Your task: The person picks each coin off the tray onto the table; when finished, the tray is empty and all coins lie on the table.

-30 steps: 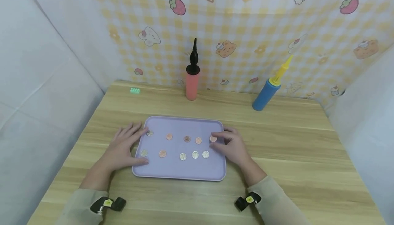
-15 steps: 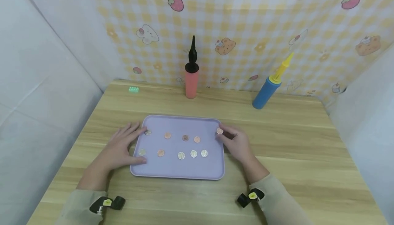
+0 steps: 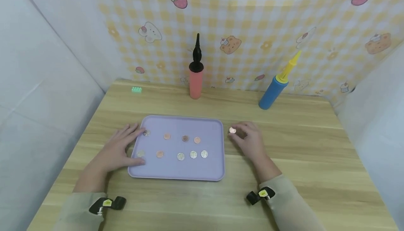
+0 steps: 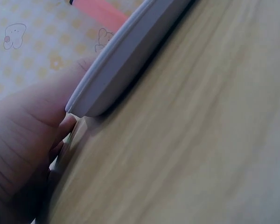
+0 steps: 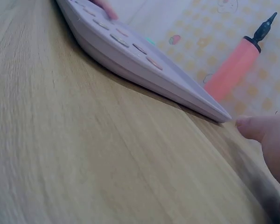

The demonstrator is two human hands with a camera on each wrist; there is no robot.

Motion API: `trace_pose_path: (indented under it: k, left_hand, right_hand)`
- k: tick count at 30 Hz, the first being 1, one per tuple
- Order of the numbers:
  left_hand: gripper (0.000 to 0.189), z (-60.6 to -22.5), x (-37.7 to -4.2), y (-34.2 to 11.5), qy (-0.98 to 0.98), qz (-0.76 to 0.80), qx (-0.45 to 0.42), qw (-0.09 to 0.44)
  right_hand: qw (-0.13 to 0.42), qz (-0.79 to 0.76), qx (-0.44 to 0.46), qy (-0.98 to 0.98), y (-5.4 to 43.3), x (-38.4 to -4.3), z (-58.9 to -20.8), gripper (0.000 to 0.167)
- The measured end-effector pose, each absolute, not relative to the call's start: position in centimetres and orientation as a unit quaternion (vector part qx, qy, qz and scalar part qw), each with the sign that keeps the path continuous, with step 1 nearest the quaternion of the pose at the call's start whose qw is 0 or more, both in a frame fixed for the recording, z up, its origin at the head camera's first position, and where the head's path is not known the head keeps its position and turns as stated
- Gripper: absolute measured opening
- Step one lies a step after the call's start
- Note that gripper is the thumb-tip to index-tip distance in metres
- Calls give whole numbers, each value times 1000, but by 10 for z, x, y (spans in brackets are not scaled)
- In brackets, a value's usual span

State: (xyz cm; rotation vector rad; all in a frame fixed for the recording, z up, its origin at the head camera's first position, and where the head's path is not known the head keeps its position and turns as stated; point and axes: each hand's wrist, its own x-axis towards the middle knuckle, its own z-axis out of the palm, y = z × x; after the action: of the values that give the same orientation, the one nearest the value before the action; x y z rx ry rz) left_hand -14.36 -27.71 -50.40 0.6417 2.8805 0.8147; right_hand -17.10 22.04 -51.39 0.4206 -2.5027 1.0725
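A copper-coloured coin [image 3: 232, 130] is pinched between the thumb and forefinger of my right hand [image 3: 250, 140], just past the right edge of the lilac tray [image 3: 176, 173]. On the tray lie several copper and silver coins in two loose rows, among them a silver coin [image 3: 204, 154] and a copper coin [image 3: 197, 140]. My left hand [image 3: 118, 150] rests on the tray's left rim with fingers and thumb spread; its forefinger tip is right at a silver coin [image 3: 146, 132]. In the right wrist view my thumb [image 5: 254, 128] shows beyond the tray's corner, with the coin hidden.
Behind the tray a pink air pump [image 3: 195, 83] with a black nozzle stands upright. A blue pump [image 3: 272, 93] with a yellow nozzle leans at the back right. A small green toy brick [image 3: 136, 89] lies at the back left, before the checked cloth [image 3: 246, 17].
My right hand has taken the copper coin from the tray's right end and carried it right, past the rim. The tray and left hand have shifted slightly left in view.
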Motion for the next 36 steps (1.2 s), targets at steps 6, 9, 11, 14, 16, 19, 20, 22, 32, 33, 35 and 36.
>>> trace_pose_path:
  k: [6,9,11,14,16,19,20,22,32,33,35,36]
  left_hand:
    - [111,-503,-144,-280,942,261,209,38]
    - [111,-503,-145,-282,942,258,210,32]
    - [111,-503,-144,-282,942,258,211,32]
    - [111,-503,-143,-281,942,258,214,26]
    - [110,-503,-143,-281,941,258,216,25]
    - [110,-502,-142,-280,941,258,217,22]
    - [110,-502,-142,-280,941,258,218,22]
    - [110,-503,-142,-280,941,260,217,21]
    - [109,-505,-142,-282,939,263,222,11]
    - [109,-506,-142,-282,939,263,222,11]
    - [109,-506,-143,-282,938,263,223,11]
    - [109,-506,-143,-282,938,264,223,12]
  right_hand:
    - [120,365,131,-914,223,-173,-514,27]
    - [106,357,127,-919,223,-173,-513,26]
    - [103,352,128,-921,222,-173,-512,26]
    - [107,347,133,-922,221,-171,-510,26]
    - [111,347,136,-921,221,-170,-509,25]
    - [119,350,140,-919,221,-169,-509,24]
    - [120,351,141,-918,221,-169,-509,24]
    - [123,353,144,-916,221,-170,-510,24]
    - [131,357,140,-914,221,-169,-513,22]
    - [131,357,139,-914,221,-169,-514,22]
    - [135,356,140,-914,221,-169,-514,22]
    - [140,354,140,-914,220,-169,-514,22]
